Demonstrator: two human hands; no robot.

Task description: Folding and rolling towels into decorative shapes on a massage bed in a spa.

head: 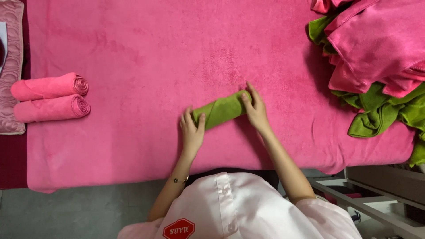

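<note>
Green towel roll [221,110] between both hands

— Where does the view sit?

— On my head, looking almost straight down past my white shirt front [230,208] onto the surface under its pink plush cover [146,48].

— How near?

— Close: my forearms fill the lower middle, and the cover's near edge and a strip of grey floor [75,212] show below.

— Another view?

— No, just this one.
</note>
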